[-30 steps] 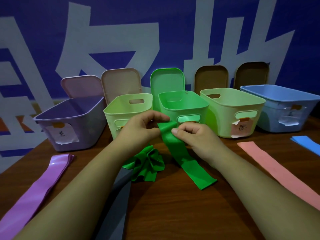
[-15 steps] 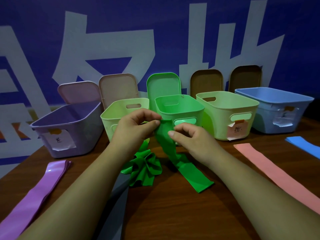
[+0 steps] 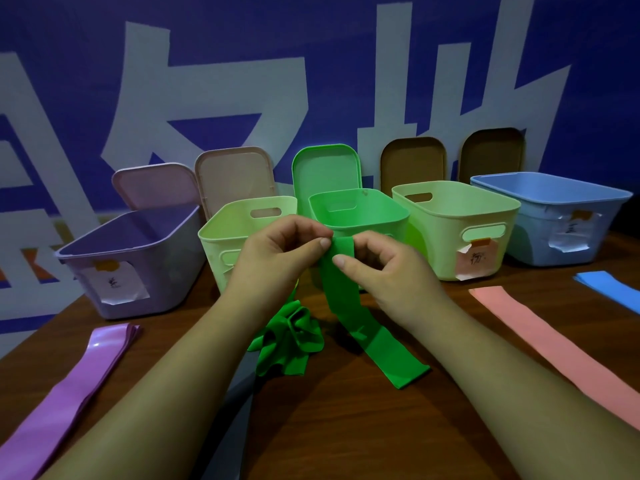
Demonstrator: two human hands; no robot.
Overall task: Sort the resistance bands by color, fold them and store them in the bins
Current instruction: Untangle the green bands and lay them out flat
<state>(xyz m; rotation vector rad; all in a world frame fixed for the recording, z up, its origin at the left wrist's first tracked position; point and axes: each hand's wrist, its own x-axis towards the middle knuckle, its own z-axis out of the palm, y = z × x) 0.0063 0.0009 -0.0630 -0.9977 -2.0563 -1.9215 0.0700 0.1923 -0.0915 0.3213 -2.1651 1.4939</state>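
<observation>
My left hand (image 3: 277, 261) and my right hand (image 3: 384, 271) both pinch the top end of a green resistance band (image 3: 349, 306), held up in front of the green bin (image 3: 360, 209). The band hangs down and its lower end lies flat on the table. A crumpled green band (image 3: 291, 337) lies under my left wrist. A purple band (image 3: 69, 386) lies at the left, a grey band (image 3: 235, 393) under my left forearm, a pink band (image 3: 554, 348) at the right and a blue band (image 3: 609, 289) at the far right.
Five open bins stand in a row at the back: purple (image 3: 114, 271), pale green (image 3: 221, 233), green, pale green (image 3: 485, 220) and blue (image 3: 554, 195). Lids lean behind them against a blue wall with white characters. The table (image 3: 346, 427) is dark wood.
Both hands have lifted the green band's top end higher, up to the rim of the green bin, so more of the band hangs off the table.
</observation>
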